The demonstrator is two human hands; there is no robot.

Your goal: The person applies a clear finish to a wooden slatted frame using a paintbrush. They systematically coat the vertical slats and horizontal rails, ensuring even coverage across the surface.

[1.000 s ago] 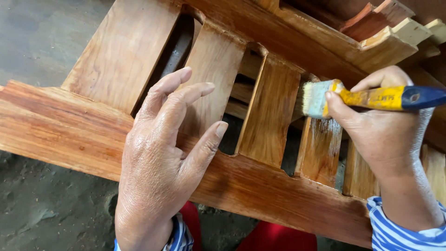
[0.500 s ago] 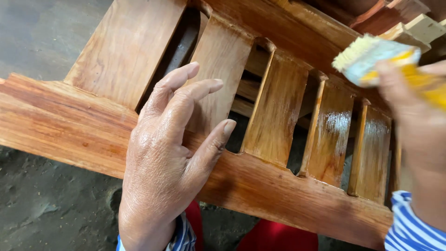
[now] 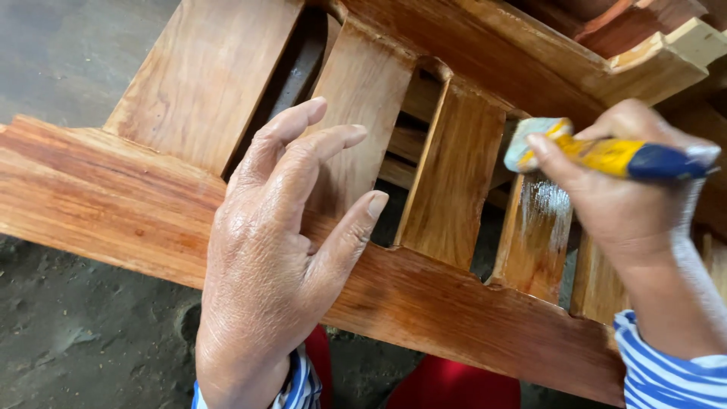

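A person's left hand (image 3: 276,265) lies flat and open, gripping nothing, on the long lower rail (image 3: 98,204) of a reddish wooden frame, fingers spread up over one upright slat (image 3: 360,98). To the right stands a bare-looking slat (image 3: 454,174), then a slat (image 3: 536,235) streaked with wet, pale finish. Above it, the right hand (image 3: 606,197) grasps a yellow-and-blue-handled brush (image 3: 598,151), bristles just off the wood. The coat would likely go on best in long strokes along the grain, with the left palm kept on dry wood, clear of wet drips.
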